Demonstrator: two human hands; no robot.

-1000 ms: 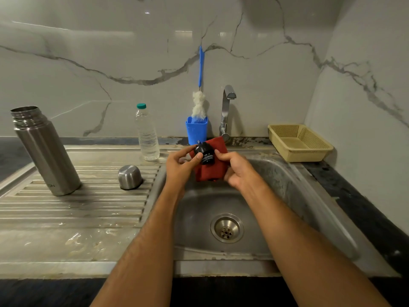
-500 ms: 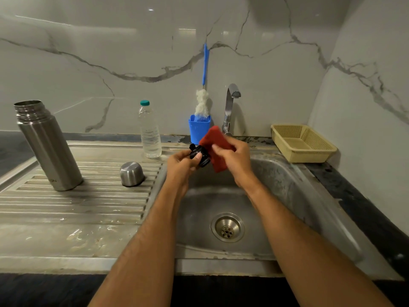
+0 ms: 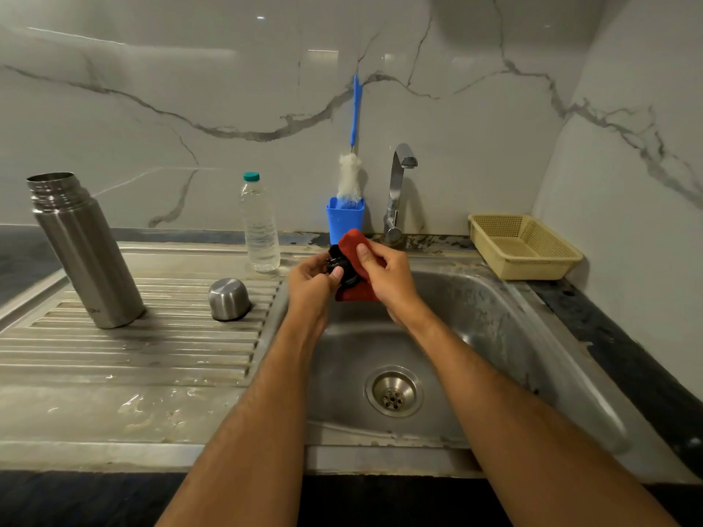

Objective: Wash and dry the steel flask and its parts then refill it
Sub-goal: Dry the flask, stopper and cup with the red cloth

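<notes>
My left hand [image 3: 312,277] grips the black flask stopper [image 3: 339,265] above the far edge of the sink [image 3: 494,317], thumb and fingers curled round it. My right hand [image 3: 388,277] holds a red cloth [image 3: 353,248] against the stopper's right side, thumb pressing the fold onto it while the rest of the cloth hangs below my palm.

The steel flask [image 3: 81,249] stands open-mouthed on the ribbed drainboard [image 3: 152,336] at the far left, well apart from my hands. Its steel cup lid [image 3: 228,299] sits upside down on the same drainboard, between the flask and the sink. A clear plastic water bottle [image 3: 260,226] with a teal cap stands at the far edge of the drainboard, just left of my left hand.

Behind my hands, a blue holder [image 3: 344,218] against the marble wall carries a bottle brush [image 3: 352,161] with a blue handle. The tap [image 3: 397,192] rises just right of it. A beige plastic basket [image 3: 525,247] rests on the counter at the far right corner.
</notes>
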